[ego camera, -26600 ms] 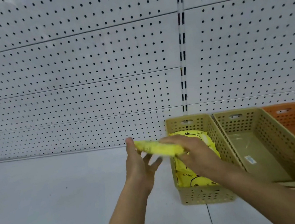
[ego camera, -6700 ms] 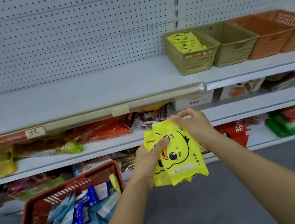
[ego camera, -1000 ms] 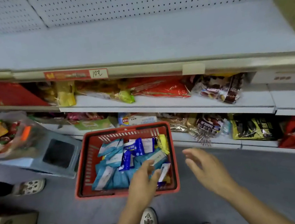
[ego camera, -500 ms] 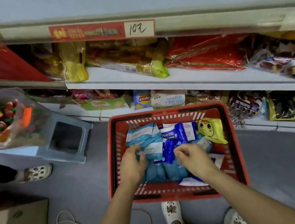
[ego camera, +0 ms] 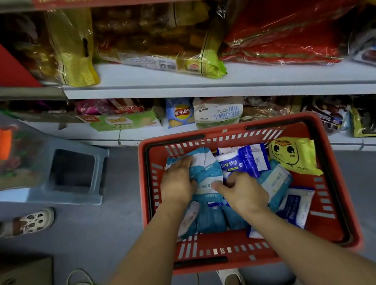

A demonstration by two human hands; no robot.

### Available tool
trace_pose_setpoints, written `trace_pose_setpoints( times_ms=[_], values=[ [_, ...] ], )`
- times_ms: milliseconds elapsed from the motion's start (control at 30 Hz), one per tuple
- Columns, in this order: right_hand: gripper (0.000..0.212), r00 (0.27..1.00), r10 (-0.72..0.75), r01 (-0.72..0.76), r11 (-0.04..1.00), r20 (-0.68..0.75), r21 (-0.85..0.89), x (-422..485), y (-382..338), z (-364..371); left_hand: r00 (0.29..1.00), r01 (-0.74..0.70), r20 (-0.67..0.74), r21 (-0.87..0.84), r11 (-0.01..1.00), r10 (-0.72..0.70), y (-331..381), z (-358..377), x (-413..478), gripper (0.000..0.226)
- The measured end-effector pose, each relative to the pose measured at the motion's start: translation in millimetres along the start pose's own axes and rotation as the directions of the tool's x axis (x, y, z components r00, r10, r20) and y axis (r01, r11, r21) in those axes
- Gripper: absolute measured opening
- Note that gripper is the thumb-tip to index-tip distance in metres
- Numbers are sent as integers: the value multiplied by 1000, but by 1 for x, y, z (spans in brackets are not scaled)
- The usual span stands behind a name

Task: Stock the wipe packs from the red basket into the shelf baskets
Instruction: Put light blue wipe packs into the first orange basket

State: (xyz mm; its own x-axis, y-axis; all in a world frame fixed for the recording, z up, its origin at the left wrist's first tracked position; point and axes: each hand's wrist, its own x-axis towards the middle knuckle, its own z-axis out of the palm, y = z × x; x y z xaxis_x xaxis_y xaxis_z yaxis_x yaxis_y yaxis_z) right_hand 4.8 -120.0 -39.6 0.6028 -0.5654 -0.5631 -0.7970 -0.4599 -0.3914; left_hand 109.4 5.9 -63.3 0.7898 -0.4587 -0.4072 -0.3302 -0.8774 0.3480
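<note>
Bent over a red basket (ego camera: 234,238) on the shop floor, a person works both bare hands into a heap of wipe packs (ego camera: 285,208) in front of snack shelves (ego camera: 197,78). The left hand (ego camera: 177,185) curls over the far left side of a teal-and-white pack (ego camera: 206,171) lying on top of the heap, while the right hand (ego camera: 242,195) closes thumb and bent fingers on that pack's near edge, so both appear to grip it. Just beside it lie a dark blue pack (ego camera: 245,161) and, against the basket's right wall, a yellow pack (ego camera: 292,154) printed with a cartoon face. More teal packs lie underneath. The shelf baskets that the packs are bound for are out of view, and a grey stool (ego camera: 70,173) stands to the basket's left. The step in hand looks like the pick-up: taking the next pack, or a few alike, from the heap. The next move probably calls for lifting the grasped pack free of its neighbours, rising to the upper shelf and laying the pack in a basket of its own kind.
</note>
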Motion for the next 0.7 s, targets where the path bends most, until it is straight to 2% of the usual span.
trace_pose_setpoints(
  times_ms=[100,200,267,333,367,433,500,567,600,700],
  values=[
    [20,1000,-5,4,1000,15,28,3,-3,2,997,-60,-50,121,991,66,-2,-5,6,46],
    [14,999,-43,39,991,32,125,1,-2,3,995,-56,-73,160,986,68,1,-14,3,34],
    [19,994,-100,84,944,35,320,-3,2,-5,991,-27,-130,43,999,32,6,-19,-8,26],
    [26,989,-146,123,858,8,500,-14,9,-24,978,27,-195,-265,964,-81,15,-28,-27,16],
    [28,989,-147,128,821,-11,556,-20,15,-37,967,43,-209,-434,900,-147,22,-34,-37,14],
    [30,991,-121,133,747,-64,652,-34,29,-66,947,75,-170,-709,701,-273,42,-46,-59,16],
    [28,992,-86,126,669,-93,733,-48,47,-98,940,143,-32,-867,477,-339,65,-55,-80,17],
    [28,992,-79,128,605,-101,785,-61,64,-133,946,192,91,-931,310,-312,88,-58,-95,19],
    [28,991,-80,131,579,-104,805,-66,73,-151,951,201,116,-936,287,-288,101,-61,-102,18],
    [22,982,-124,185,551,-139,814,-84,101,-209,981,131,76,-935,329,-176,154,-69,-123,18]
  ],
)
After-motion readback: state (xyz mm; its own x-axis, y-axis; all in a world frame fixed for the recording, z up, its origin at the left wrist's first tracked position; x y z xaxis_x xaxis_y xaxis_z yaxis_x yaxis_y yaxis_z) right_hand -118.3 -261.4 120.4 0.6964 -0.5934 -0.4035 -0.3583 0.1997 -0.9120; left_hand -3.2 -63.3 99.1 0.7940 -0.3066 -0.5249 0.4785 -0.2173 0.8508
